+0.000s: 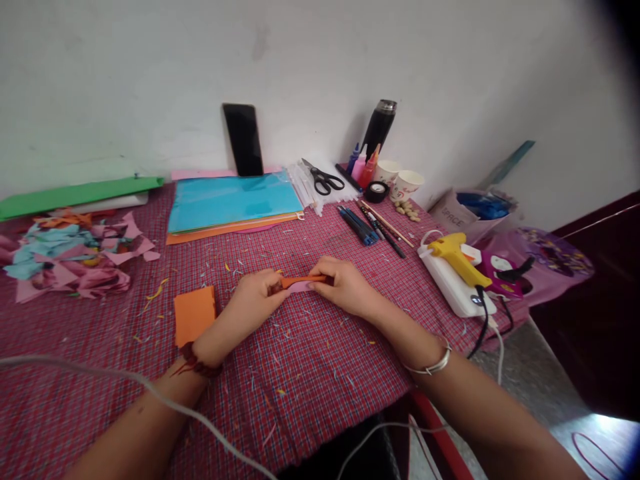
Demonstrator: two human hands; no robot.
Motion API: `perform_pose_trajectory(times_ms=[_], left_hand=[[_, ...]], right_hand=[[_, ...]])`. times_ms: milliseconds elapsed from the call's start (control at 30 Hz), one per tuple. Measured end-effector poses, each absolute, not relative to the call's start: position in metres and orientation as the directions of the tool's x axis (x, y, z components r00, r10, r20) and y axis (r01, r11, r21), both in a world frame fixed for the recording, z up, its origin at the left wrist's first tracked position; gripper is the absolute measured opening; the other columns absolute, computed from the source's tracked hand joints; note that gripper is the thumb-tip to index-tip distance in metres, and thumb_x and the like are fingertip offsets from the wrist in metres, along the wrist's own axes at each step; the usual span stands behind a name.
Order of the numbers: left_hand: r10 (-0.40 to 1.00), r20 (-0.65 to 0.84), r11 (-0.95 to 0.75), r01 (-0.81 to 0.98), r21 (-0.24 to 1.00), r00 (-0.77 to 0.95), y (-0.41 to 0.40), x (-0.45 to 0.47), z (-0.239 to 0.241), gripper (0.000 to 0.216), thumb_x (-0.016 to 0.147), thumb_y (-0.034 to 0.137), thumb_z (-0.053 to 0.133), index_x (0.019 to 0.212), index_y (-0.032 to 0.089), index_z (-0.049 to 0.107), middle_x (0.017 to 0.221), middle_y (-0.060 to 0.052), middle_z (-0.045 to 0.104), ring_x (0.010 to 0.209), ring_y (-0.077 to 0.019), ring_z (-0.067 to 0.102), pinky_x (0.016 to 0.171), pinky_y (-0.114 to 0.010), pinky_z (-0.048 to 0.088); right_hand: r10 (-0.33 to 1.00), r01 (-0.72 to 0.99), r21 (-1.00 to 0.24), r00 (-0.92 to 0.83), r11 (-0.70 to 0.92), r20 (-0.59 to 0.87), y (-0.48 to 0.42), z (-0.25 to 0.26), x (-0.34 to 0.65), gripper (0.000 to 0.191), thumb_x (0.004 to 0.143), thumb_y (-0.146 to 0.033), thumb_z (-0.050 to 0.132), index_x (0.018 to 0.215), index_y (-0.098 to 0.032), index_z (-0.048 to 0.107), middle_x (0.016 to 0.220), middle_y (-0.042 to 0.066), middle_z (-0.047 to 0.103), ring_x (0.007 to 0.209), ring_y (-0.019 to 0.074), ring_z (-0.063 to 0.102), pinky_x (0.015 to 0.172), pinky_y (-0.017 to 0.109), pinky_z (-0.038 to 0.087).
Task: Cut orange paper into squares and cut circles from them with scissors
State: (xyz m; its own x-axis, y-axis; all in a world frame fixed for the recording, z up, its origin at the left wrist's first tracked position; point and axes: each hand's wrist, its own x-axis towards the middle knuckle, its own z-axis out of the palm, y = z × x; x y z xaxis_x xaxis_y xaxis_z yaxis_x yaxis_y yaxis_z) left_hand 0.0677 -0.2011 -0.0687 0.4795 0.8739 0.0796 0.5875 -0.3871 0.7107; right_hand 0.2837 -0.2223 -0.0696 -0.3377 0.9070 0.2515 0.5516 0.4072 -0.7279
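Both hands meet near the middle of the table, pinching a narrow piece of paper (301,287) that shows orange on top and pink below. My left hand (254,297) is closed on its left end, thumb towards me. On the right end, my right hand (345,287) grips it between thumb and fingers. How the paper is folded is partly hidden by the fingers. Beside my left wrist lies a stack of orange paper squares (194,315). Small paper shreds are scattered over the checked tablecloth (320,373) around the hands.
Paper scraps (75,253) are heaped at left. Behind are coloured sheets (235,203), a leaning phone (243,140), scissors (324,180), pens (357,225), paper cups (406,185) and a black flask (380,127). A yellow glue gun (460,259) rests on a white power bank (453,287). A white cable (165,397) crosses the foreground.
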Motion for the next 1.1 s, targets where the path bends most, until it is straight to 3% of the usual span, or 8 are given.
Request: perform_pose_trajectory(times_ms=[333, 567, 733, 833, 900, 967, 1033, 1100], left_hand=[[0.857, 0.114, -0.434, 0.585, 0.684, 0.503, -0.205, 0.07, -0.071, 0.013, 0.08, 0.017, 0.064, 0.068, 0.018, 0.059, 0.065, 0.003, 0.052, 0.061, -0.0119, 0.049, 0.059, -0.025, 0.033], [0.852, 0.161, -0.432, 0.496, 0.753, 0.498, -0.204, 0.072, -0.065, 0.031, 0.084, 0.025, 0.056, 0.055, 0.018, 0.048, 0.06, 0.004, 0.044, 0.059, -0.0113, 0.044, 0.058, -0.025, 0.03], [0.908, -0.062, -0.095, 0.349, 0.932, 0.414, -0.209, 0.072, -0.051, 0.031, 0.084, 0.035, 0.054, 0.06, 0.019, 0.045, 0.057, 0.005, 0.039, 0.053, -0.0095, 0.037, 0.051, -0.024, 0.026], [0.894, -0.182, 0.139, 0.132, 0.981, 0.41, -0.214, 0.073, -0.05, 0.045, 0.091, 0.056, 0.038, 0.069, 0.019, 0.052, 0.06, 0.002, 0.049, 0.051, -0.0098, 0.041, 0.047, -0.023, 0.026], [0.873, -0.179, 0.182, 0.037, 0.983, 0.453, -0.216, 0.074, -0.053, 0.057, 0.091, 0.064, 0.026, 0.075, 0.019, 0.055, 0.066, -0.001, 0.056, 0.053, -0.0102, 0.045, 0.045, -0.023, 0.027], [0.859, -0.158, 0.158, 0.042, 0.987, 0.487, -0.218, 0.076, -0.055, 0.051, 0.089, 0.063, 0.038, 0.076, 0.018, 0.057, 0.067, -0.001, 0.057, 0.053, -0.0091, 0.045, 0.044, -0.021, 0.027], [0.867, -0.153, 0.127, 0.086, 0.988, 0.474, -0.22, 0.079, -0.055, 0.036, 0.082, 0.052, 0.06, 0.074, 0.017, 0.057, 0.065, 0.002, 0.055, 0.052, -0.0072, 0.043, 0.044, -0.02, 0.026], [0.887, -0.166, 0.14, 0.092, 0.986, 0.431, -0.223, 0.084, -0.054, 0.03, 0.074, 0.043, 0.071, 0.071, 0.017, 0.057, 0.06, 0.004, 0.052, 0.049, -0.0054, 0.038, 0.043, -0.019, 0.024]], right_hand=[[0.907, 0.57, -0.717, -0.356, 0.4, 0.223, -0.223, -0.069, 0.284, 0.005, 0.084, -0.016, 0.066, 0.08, -0.018, 0.065, 0.076, -0.002, 0.056, 0.071, 0.0117, 0.053, 0.066, 0.025, 0.038], [0.925, 0.559, -0.748, -0.322, 0.357, 0.201, -0.224, -0.065, 0.283, 0.014, 0.084, -0.018, 0.062, 0.071, -0.018, 0.058, 0.072, -0.002, 0.052, 0.069, 0.0119, 0.05, 0.066, 0.026, 0.035], [0.963, 0.304, -0.952, -0.262, 0.019, -0.064, -0.225, -0.063, 0.279, 0.02, 0.081, -0.029, 0.062, 0.068, -0.019, 0.051, 0.061, -0.005, 0.045, 0.056, 0.0101, 0.04, 0.053, 0.026, 0.028], [0.949, 0.076, -0.987, -0.272, -0.142, -0.157, -0.225, -0.065, 0.278, 0.02, 0.076, -0.034, 0.068, 0.077, -0.018, 0.058, 0.066, -0.003, 0.053, 0.057, 0.0103, 0.043, 0.055, 0.026, 0.031], [0.949, -0.024, -0.984, -0.27, -0.176, -0.163, -0.225, -0.066, 0.277, 0.022, 0.073, -0.034, 0.071, 0.08, -0.017, 0.061, 0.069, -0.002, 0.057, 0.059, 0.0104, 0.045, 0.058, 0.027, 0.033], [0.949, -0.093, -0.976, -0.271, -0.196, -0.165, -0.226, -0.066, 0.277, 0.022, 0.071, -0.033, 0.074, 0.082, -0.016, 0.063, 0.071, -0.001, 0.06, 0.061, 0.0106, 0.048, 0.06, 0.027, 0.035], [0.944, -0.14, -0.966, -0.281, -0.219, -0.173, -0.227, -0.065, 0.276, 0.023, 0.07, -0.031, 0.074, 0.083, -0.016, 0.065, 0.072, -0.001, 0.062, 0.062, 0.0106, 0.05, 0.06, 0.026, 0.036], [0.938, -0.172, -0.956, -0.294, -0.239, -0.182, -0.227, -0.063, 0.274, 0.022, 0.069, -0.03, 0.075, 0.082, -0.015, 0.066, 0.071, -0.001, 0.063, 0.06, 0.0098, 0.05, 0.059, 0.025, 0.036]])
